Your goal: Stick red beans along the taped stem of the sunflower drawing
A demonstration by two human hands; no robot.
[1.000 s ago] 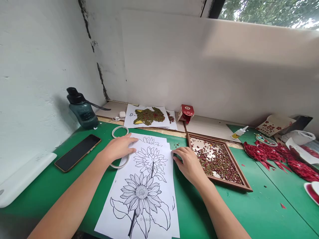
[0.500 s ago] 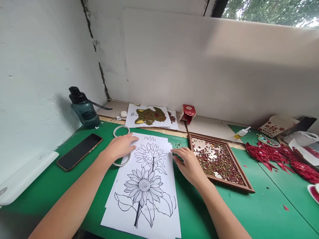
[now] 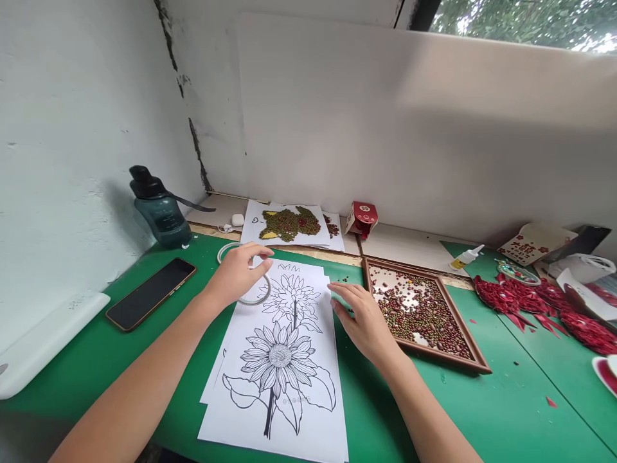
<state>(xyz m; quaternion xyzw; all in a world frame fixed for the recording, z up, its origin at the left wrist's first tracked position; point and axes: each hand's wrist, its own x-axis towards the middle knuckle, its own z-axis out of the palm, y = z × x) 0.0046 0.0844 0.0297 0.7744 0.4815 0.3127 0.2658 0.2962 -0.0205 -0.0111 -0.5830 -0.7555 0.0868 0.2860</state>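
Observation:
A white sheet with a black line drawing of sunflowers lies on the green mat, on top of other sheets. My left hand is closed on a thin white tape ring, which hangs over the sheet's upper left corner. A second white ring lies partly hidden behind that hand. My right hand lies flat with fingers stretched out on the sheet's right edge, next to a brown wooden frame holding red and green beans.
A black phone, a dark water bottle and a white flat device are on the left. A finished bean picture, a red box and a glue bottle stand behind. Red paper pieces lie at right.
My left hand has picked the white ring up off the mat and moved it right, over the sheet's corner. The sheet has slid slightly away from me. My right hand has barely moved.

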